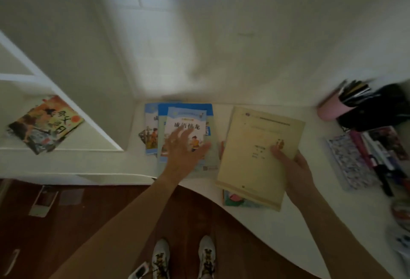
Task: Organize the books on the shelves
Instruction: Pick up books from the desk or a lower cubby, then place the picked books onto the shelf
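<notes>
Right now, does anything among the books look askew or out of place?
Yes. The orange picture book lies alone on the shelf, flat and rotated, not upright. The blue books under the left hand are fanned unevenly on the desk. The right hand holds a yellow booklet.

The left hand (185, 147) lies flat, fingers spread, on the top book of a fanned pile of blue-covered books (177, 123) on the white desk (288, 223). The right hand (292, 167) grips a yellow book (257, 154) by its right edge, thumb on the cover; this book sits over a colourful book (235, 201) beneath. An orange picture book (45, 124) lies on the shelf (93, 136) at left. At right stand a pink pen cup (330, 108) and, apparently, a patterned pencil case (348, 161); blur obscures detail.
</notes>
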The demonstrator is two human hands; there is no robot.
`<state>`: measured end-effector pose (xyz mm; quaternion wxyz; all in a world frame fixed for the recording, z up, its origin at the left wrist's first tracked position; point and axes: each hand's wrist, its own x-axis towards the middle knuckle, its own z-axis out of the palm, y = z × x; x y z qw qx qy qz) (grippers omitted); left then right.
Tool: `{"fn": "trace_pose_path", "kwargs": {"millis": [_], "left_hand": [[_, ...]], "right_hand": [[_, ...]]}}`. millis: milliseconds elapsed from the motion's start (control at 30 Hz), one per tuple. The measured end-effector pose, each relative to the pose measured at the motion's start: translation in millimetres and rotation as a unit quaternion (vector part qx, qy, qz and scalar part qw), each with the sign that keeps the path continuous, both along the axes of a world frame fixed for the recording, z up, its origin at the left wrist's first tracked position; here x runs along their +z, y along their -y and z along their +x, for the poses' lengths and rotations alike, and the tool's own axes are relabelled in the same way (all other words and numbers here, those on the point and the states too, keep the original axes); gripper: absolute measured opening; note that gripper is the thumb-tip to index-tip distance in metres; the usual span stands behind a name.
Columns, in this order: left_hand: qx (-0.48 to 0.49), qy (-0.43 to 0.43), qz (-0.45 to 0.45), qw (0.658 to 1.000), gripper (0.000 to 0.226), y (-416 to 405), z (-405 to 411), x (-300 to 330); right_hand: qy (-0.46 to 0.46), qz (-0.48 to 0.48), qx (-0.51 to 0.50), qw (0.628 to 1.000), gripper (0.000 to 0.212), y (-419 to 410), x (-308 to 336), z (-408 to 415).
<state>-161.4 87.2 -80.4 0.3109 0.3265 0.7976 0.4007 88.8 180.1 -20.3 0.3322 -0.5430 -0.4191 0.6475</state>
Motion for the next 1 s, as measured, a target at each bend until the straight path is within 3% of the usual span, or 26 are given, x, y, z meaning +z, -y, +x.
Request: {"fn": "trace_pose_path", "kwargs": {"millis": [67, 100, 200, 300, 500, 633, 733, 833, 1000], "left_hand": [[-0.100, 0.263, 0.054, 0.958, 0.090, -12, 22, 29], [-0.137, 0.304, 0.076, 0.940, 0.084, -19, 31, 39], [-0.106, 0.243, 0.139, 0.954, 0.051, -29, 51, 47], [-0.110, 0.216, 0.149, 0.959, 0.037, -24, 67, 31], [-0.075, 0.257, 0.121, 0.956, 0.043, -29, 83, -13], [-0.077, 0.269, 0.105, 0.954, 0.048, -26, 75, -3], [-0.073, 0.259, 0.119, 0.956, 0.050, -8, 57, 47], [-0.075, 0.236, 0.156, 0.956, 0.059, 22, 32, 136], [-0.050, 0.133, 0.302, 0.943, 0.058, 95, -6, 316]], "right_hand": [[-0.014, 0.010, 0.042, 0.999, 0.035, -3, -1, -7], [-0.025, 0.022, 0.062, 0.998, 0.038, -6, 1, -8], [-0.031, 0.071, 0.099, 0.992, 0.038, -11, 8, 1], [-0.013, 0.069, 0.093, 0.993, 0.034, -12, 0, 15], [0.034, 0.009, 0.088, 0.995, 0.036, -14, -41, 19], [0.037, 0.016, 0.114, 0.993, 0.036, -20, -27, 15], [0.046, 0.072, 0.183, 0.979, 0.043, -16, 24, 2], [0.040, 0.156, 0.239, 0.958, 0.052, -2, 112, -22], [-0.077, 0.288, 0.228, 0.927, 0.053, 54, 270, -80]]}}
